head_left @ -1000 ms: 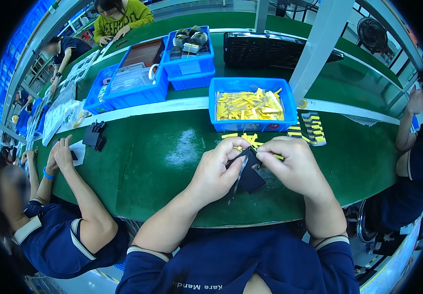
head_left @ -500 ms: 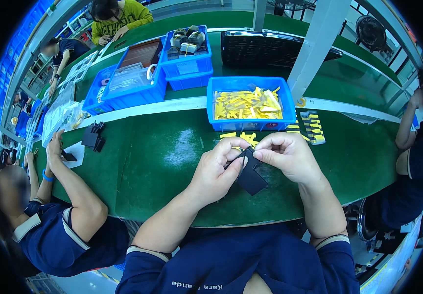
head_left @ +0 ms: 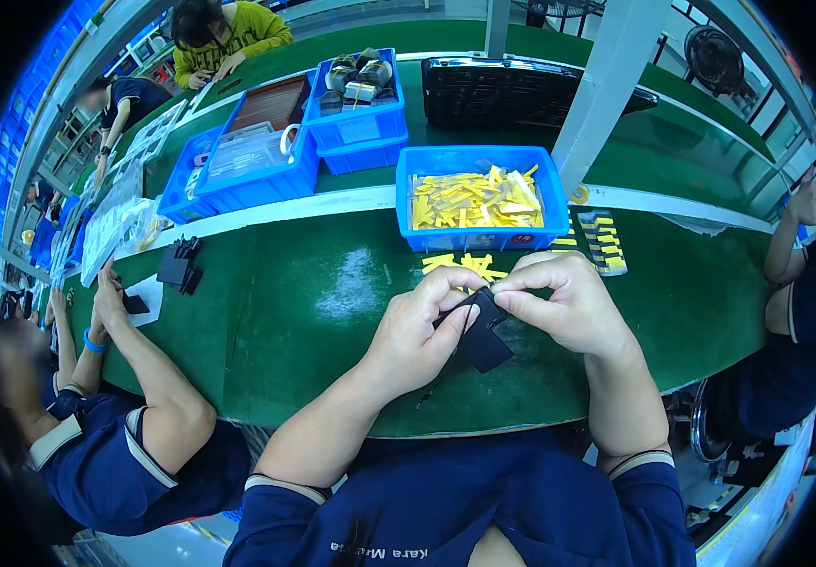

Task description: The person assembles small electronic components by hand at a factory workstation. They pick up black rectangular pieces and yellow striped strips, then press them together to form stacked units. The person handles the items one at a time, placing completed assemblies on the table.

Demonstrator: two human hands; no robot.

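Over the green table, my left hand (head_left: 413,331) is closed on a flat black plastic-looking part (head_left: 485,351), thumb on top and fingers behind. The part is tilted, its square lower end pointing toward me. At its upper edge, the fingertips of my right hand (head_left: 564,304) are pinched together; whatever lies between them is too small to make out. A thin dark cord (head_left: 430,389) trails below my left hand. Just beyond my fingers lies a loose pile of yellow strips (head_left: 463,264).
Behind the pile stands a blue bin (head_left: 404,203) of yellow strips, beside a strip sheet (head_left: 603,244). Black parts (head_left: 179,265) are stacked to the left, near a co-worker's hands (head_left: 109,298). Further blue bins (head_left: 266,184) and a metal post (head_left: 606,94) stand farther back.
My right hand has shifted slightly, its fingers now more bent over the part's upper edge. The black part stays in my left hand. The co-worker's hands at left moved a little.
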